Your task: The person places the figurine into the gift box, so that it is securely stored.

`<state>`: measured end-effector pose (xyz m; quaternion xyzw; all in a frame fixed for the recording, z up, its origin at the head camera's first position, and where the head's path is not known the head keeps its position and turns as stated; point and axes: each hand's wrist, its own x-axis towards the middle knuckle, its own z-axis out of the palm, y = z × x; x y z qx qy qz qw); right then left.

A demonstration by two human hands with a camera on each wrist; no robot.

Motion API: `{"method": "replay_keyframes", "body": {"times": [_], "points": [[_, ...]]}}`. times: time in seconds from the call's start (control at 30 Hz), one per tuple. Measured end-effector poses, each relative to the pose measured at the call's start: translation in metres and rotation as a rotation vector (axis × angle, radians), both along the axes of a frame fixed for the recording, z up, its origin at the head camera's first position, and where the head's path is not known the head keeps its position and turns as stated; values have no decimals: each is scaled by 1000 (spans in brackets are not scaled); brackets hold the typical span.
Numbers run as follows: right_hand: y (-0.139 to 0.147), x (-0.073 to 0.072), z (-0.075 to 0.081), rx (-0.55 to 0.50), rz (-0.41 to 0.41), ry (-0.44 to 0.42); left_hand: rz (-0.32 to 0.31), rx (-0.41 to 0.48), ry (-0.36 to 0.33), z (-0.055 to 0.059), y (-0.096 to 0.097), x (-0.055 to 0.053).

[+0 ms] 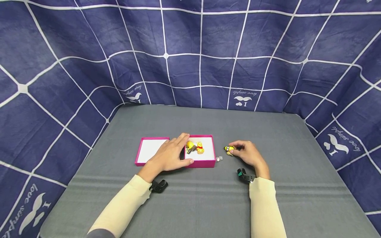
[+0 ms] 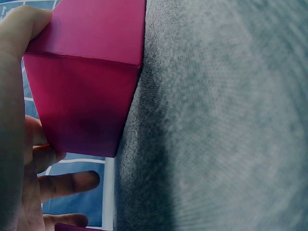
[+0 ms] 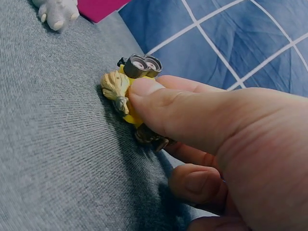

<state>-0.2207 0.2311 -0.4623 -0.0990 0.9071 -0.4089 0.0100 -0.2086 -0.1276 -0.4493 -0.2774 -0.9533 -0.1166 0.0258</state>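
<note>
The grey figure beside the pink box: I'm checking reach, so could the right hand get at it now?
Probably not yet: the right hand pinches the goggled figure, though nothing visible blocks the way to the grey figure.

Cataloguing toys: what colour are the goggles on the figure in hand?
The goggles: blackish grey, clearest in right wrist view.

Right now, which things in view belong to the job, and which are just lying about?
In the job, seemingly:
- goggled yellow figure, pinched by right hand
- pink box, gripped by left hand
- yellow toys inside it

Apparently lying about:
- grey toy beside the box
- shallow pink tray or lid
- blue backdrop
</note>
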Motion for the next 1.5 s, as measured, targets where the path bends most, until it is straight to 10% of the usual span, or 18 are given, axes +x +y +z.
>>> {"method": "replay_keyframes", "body": {"times": [1.5], "points": [[-3,5,28,-122,-90,181,-11,5,-6,0,-2,2]]}}
